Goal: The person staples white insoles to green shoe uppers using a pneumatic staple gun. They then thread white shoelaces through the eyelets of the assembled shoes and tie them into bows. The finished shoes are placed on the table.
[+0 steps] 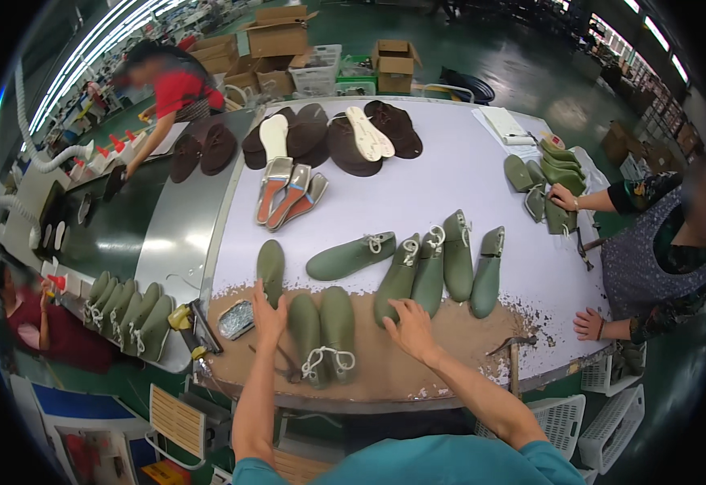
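Observation:
On the brown, worn near part of the table stand and lie several green shoe lasts. My left hand (271,320) is open, fingers stretched up at the lower end of one upright last (271,265). Open too, my right hand (412,330) has its fingertips at the rounded toe of a last (398,279) with a white cord loop. Between my hands lie a pair of lasts (338,323), their white cords toward me. A single last (351,256) lies crosswise beyond them. Right of it, more lasts (458,259) stand in a fanned row.
Hammers (514,347) and a metal tin (236,320) lie near the front edge, with a yellow-handled tool (185,323) at the left corner. Dark brown shoes (353,145) and silver-orange pieces (288,194) sit farther back. A co-worker's hand (563,198) touches lasts at the right.

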Tool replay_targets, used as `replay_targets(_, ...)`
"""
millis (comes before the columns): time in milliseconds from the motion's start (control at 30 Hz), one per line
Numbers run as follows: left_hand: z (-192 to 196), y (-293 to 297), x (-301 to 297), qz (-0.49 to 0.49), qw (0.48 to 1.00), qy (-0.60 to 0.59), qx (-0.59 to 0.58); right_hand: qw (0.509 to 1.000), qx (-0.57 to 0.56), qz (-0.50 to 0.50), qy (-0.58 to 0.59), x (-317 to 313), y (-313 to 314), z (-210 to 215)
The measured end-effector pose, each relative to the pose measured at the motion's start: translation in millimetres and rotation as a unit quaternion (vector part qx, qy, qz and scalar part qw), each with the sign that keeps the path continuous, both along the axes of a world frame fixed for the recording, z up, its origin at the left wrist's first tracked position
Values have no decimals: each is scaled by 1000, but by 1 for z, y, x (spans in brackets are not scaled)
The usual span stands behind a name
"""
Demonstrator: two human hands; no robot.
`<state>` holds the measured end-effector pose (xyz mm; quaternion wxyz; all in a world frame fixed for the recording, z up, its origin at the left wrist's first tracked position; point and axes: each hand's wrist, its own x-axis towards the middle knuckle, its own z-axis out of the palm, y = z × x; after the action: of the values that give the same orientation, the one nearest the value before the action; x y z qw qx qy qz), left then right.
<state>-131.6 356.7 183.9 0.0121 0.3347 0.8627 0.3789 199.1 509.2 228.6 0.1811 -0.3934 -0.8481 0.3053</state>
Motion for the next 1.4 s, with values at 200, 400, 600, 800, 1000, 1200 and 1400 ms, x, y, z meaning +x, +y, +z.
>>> replay_targets(200,14,101,35,-94,976,160,-116,991,-21,-127,18,27,45,-14)
replay_targets(400,33,225,119,-154,973,-99,-143,976,5,-215,15,17,101,-6)
replay_targets(600,20,270,108,-110,977,-128,-133,962,-90,-254,-42,-6,164,-37)
replay_targets(800,-4,226,33,-320,942,-55,-91,984,-81,-147,-64,0,164,-32)
replay_targets(1000,3,205,55,-303,950,-64,-49,986,-83,-136,-44,-5,144,-38)
replay_targets(1200,-15,194,77,-253,964,-74,-17,985,-16,-142,-94,-66,126,-19)
replay_targets(1400,-4,199,43,-318,943,-81,-49,976,6,76,-205,-94,149,-10)
